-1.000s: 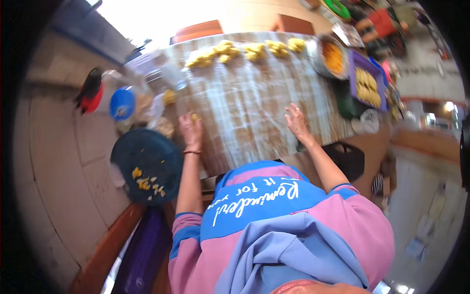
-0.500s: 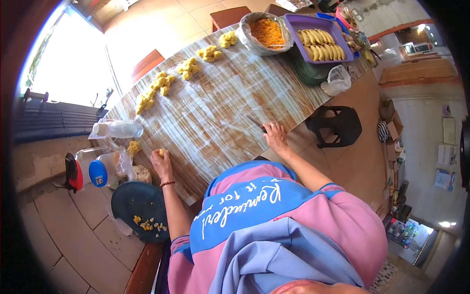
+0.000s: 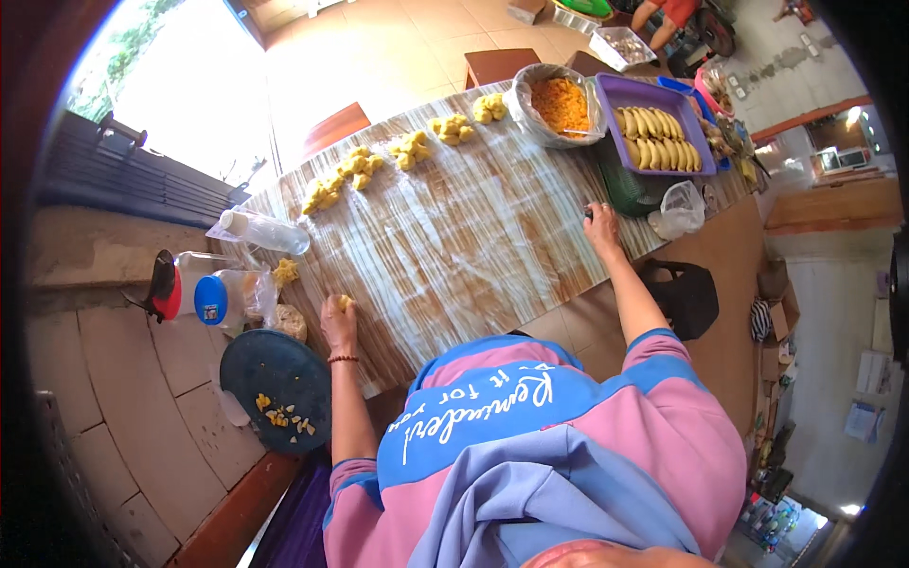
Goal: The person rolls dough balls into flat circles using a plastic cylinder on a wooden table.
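Observation:
My left hand (image 3: 338,327) is at the table's left side, fingers closed around a small yellow lump of dough (image 3: 346,303). My right hand (image 3: 602,230) reaches out over the right part of the table, closed on the dark handle of a knife (image 3: 589,214); its blade is hard to make out here. Clumps of yellow dough (image 3: 360,167) lie in a row along the far edge. Beyond my right hand stand a plastic-lined bowl of orange filling (image 3: 559,104) and a purple tray (image 3: 606,95) with rows of pale yellow, crescent-shaped pieces (image 3: 663,142).
A clear bottle (image 3: 270,233), a blue-lidded jar (image 3: 211,300) and a small yellow heap (image 3: 285,273) are at the left. Below them is a dark round tray (image 3: 248,364) with yellow scraps. A black stool (image 3: 686,301) stands right of the table; a person's legs (image 3: 663,28) show far off.
My right hand has moved right and farther out with the knife, toward the bowl and tray. My left hand still holds the dough lump. The whole view has shifted.

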Demonstrator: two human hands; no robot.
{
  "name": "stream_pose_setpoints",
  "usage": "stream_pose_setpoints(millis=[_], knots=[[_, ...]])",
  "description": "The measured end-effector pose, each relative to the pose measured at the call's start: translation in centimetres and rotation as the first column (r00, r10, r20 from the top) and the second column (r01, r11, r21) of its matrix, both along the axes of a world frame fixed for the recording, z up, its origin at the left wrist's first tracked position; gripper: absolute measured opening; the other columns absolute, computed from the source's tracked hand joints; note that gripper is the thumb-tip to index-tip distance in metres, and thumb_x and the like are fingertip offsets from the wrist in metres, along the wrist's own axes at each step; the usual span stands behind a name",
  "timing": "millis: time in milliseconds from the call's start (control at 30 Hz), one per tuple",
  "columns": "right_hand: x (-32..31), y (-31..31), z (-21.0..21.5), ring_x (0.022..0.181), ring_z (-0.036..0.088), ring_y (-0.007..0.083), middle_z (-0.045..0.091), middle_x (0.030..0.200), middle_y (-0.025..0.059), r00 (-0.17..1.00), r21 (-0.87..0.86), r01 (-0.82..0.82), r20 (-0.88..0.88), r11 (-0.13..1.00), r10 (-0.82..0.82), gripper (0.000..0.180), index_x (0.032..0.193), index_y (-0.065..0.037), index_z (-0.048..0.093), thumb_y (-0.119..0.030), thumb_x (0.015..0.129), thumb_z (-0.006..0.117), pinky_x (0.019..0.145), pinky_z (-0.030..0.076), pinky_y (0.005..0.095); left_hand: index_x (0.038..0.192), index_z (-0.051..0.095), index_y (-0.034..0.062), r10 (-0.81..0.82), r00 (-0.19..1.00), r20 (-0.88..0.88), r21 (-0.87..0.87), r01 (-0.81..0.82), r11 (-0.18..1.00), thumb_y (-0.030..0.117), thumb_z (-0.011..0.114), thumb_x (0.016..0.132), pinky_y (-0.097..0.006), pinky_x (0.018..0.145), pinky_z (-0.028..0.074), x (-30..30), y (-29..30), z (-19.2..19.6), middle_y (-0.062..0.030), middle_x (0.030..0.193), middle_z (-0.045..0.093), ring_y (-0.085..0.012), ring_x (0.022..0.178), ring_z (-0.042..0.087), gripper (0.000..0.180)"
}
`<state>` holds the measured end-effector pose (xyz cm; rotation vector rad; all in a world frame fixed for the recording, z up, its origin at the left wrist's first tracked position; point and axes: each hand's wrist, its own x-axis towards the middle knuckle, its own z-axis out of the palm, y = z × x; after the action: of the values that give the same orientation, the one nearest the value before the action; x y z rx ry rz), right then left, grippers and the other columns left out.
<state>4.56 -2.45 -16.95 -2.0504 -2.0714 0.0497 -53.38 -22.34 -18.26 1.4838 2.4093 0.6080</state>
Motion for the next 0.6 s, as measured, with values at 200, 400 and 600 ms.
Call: stream_pose_setpoints(millis=[200, 400, 600], knots=[[1.7, 2.6, 0.0, 0.11, 0.056, 0.0378, 0.059, 0.114, 0.0165, 0.996, 0.005, 0.093, 0.008, 0.996, -0.093, 0.032, 0.112, -0.009, 0.061, -0.013, 0.082, 0.068, 0.092, 0.048, 0.049, 0.101, 0.069, 0.0025, 0.144, 0.939, 0.311, -0.001, -0.151, 0.989, 0.028, 0.072, 0.085, -0.041, 0.073, 0.054, 4.7, -2.5, 2.5, -0.0201, 0.092, 0.071, -0.0313, 0.084, 0.071, 0.03], [2.3, 2.3, -1.8, 0.115, 0.055, 0.0344, 0.059, 0.118, 0.0135, 0.985, -0.058, 0.134, 0.118, 0.989, -0.126, 0.031, 0.115, -0.01, 0.061, -0.02, 0.086, 0.066, 0.092, 0.047, 0.0503, 0.111, 0.067, 0.006, 0.285, 0.787, 0.547, -0.088, -0.284, 0.955, 0.025, 0.072, 0.087, -0.036, 0.069, 0.058, 6.8, -3.9, 3.8, -0.0136, 0.09, 0.069, -0.0223, 0.076, 0.069, 0.031], [-3.7, 0.8, -4.2, 0.108, 0.057, 0.0342, 0.061, 0.113, 0.013, 0.987, 0.118, -0.154, -0.036, 0.981, 0.16, 0.028, 0.108, -0.009, 0.064, -0.017, 0.082, 0.069, 0.086, 0.048, 0.0471, 0.129, 0.056, 0.0019, 0.278, 0.145, 0.95, -0.236, -0.252, 0.938, 0.015, 0.068, 0.092, -0.032, 0.081, 0.059, 6.8, -3.7, 4.6, -0.0066, 0.109, 0.063, -0.0174, 0.094, 0.066, 0.041]])
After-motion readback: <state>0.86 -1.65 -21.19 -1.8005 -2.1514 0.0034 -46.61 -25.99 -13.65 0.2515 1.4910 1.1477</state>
